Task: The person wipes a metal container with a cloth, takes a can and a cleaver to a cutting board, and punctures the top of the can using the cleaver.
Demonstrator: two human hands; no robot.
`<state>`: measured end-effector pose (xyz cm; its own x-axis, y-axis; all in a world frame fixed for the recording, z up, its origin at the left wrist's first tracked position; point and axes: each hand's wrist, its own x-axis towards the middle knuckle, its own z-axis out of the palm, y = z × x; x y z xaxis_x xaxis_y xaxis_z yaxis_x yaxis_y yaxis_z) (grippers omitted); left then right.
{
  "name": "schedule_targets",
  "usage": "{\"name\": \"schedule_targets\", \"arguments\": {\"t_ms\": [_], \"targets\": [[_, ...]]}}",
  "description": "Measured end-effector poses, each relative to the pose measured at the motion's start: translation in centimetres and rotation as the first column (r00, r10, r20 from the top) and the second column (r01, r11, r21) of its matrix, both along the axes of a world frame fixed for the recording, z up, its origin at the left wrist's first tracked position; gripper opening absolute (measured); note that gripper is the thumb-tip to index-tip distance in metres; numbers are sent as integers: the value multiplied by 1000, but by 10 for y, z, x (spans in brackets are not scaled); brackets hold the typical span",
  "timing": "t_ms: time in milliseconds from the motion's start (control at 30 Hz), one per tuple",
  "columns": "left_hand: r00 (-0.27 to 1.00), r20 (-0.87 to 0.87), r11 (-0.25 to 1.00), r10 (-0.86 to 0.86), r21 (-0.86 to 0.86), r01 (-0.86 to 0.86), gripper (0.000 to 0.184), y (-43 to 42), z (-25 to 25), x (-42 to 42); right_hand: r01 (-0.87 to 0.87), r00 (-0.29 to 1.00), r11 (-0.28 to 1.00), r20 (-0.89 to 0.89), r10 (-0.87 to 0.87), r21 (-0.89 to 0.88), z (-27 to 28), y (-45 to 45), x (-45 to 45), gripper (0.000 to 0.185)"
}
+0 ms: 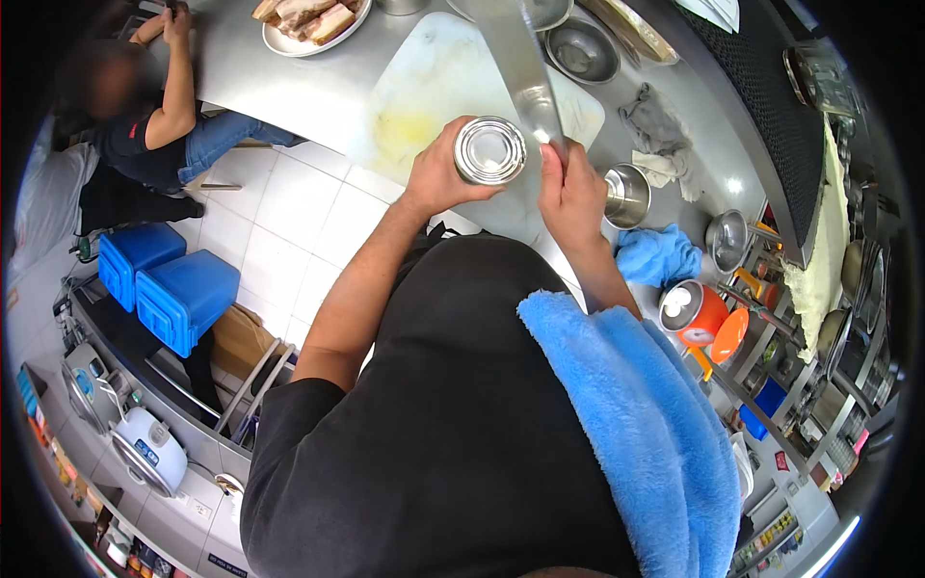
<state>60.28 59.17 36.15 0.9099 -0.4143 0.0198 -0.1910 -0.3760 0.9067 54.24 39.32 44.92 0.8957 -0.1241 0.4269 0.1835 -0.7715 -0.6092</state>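
Observation:
My left hand (441,173) is wrapped round a metal can (489,151), whose round ridged end faces up at me. In my right hand (574,200) is a large broad-bladed knife (525,72), gripped by the handle, with the blade pointing away toward the far side of the table. The blade's lower part is close beside the can; whether they touch I cannot tell. Beneath both lies a pale cutting board (424,91) with a yellow stain. A metal pot (627,196) stands just right of my right hand.
A plate of meat (313,24) sits at the far left of the steel table (260,82). Metal bowls (583,50), a grey rag (657,125) and a blue cloth (658,254) lie to the right. Another person (159,120) sits at left near blue bins (188,299).

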Motion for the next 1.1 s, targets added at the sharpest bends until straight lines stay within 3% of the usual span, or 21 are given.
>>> {"name": "schedule_targets", "arguments": {"t_ms": [133, 233, 333, 567, 767, 1000, 1100], "targets": [[1000, -2, 1000, 5, 24, -5, 104, 0, -1, 1, -6, 994, 998, 107, -1, 59, -2, 3, 1, 15], [1000, -5, 1000, -6, 14, 6, 104, 0, 2, 0, -11, 998, 998, -67, 7, -60, -32, -2, 5, 16], [1000, 10, 1000, -11, 1, 11, 105, 1, 2, -1, -27, 994, 1000, -104, 28, 16, -31, -5, 8, 17], [1000, 7, 1000, -1, 16, 0, 105, 2, -1, 0, -12, 999, 996, 33, 9, 92, 20, 2, 10, 16], [1000, 10, 1000, -20, -11, 20, 106, 1, 3, 2, -44, 990, 999, -131, 43, 2, -31, -7, 10, 16], [1000, 14, 1000, -11, 11, 11, 105, 1, -4, 2, -18, 999, 995, -41, 22, 94, 16, -3, 15, 18], [1000, 3, 1000, -13, 19, 13, 105, 2, -2, 3, -21, 999, 998, -41, 23, 57, -5, -7, 7, 18]]}}
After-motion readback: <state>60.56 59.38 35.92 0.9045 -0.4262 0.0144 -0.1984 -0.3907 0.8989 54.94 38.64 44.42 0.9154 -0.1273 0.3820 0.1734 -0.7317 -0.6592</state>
